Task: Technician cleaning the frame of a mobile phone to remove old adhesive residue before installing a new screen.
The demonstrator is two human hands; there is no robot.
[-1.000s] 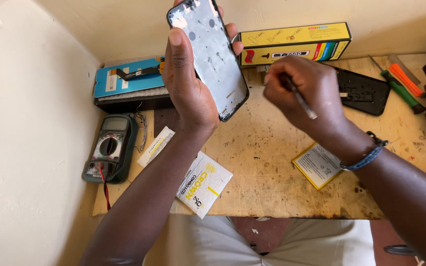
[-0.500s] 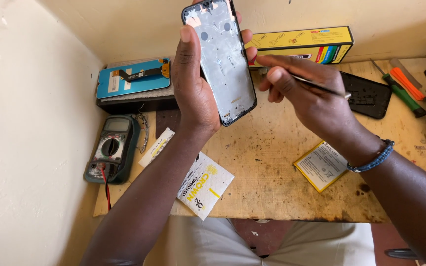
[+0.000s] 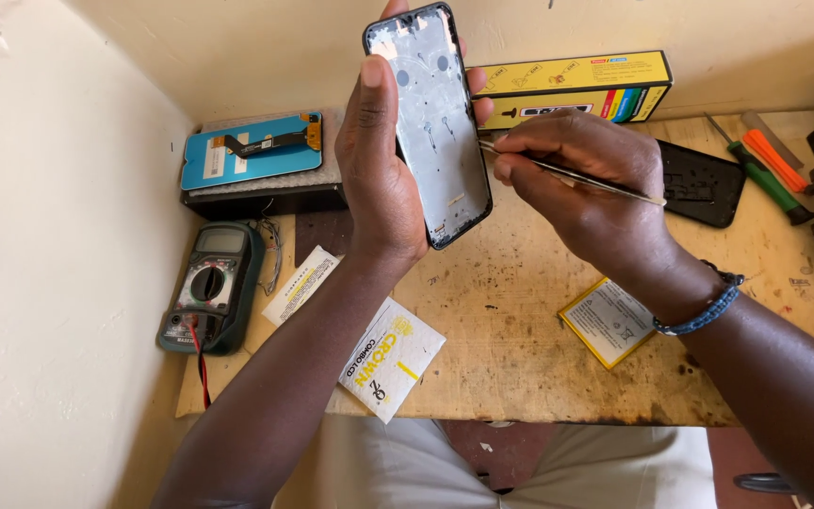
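Observation:
My left hand (image 3: 383,160) grips a bare phone frame (image 3: 433,113) upright above the wooden bench (image 3: 520,330), its grey inner side facing me. My right hand (image 3: 581,179) pinches thin metal tweezers (image 3: 567,172), whose tip touches the right edge of the frame at mid-height. A blue beaded band (image 3: 704,306) circles my right wrist.
A multimeter (image 3: 211,287) with red lead lies at the left. A blue-backed screen part (image 3: 252,151) rests on a dark box. Behind are a yellow box (image 3: 577,87), a black phone cover (image 3: 704,184), screwdrivers (image 3: 765,170). A white packet (image 3: 390,358) and a flat battery (image 3: 610,320) lie nearer.
The phone frame has risen slightly and turned more upright. My right hand has swung the tweezers round from pointing away, bringing the tip to the frame's right edge.

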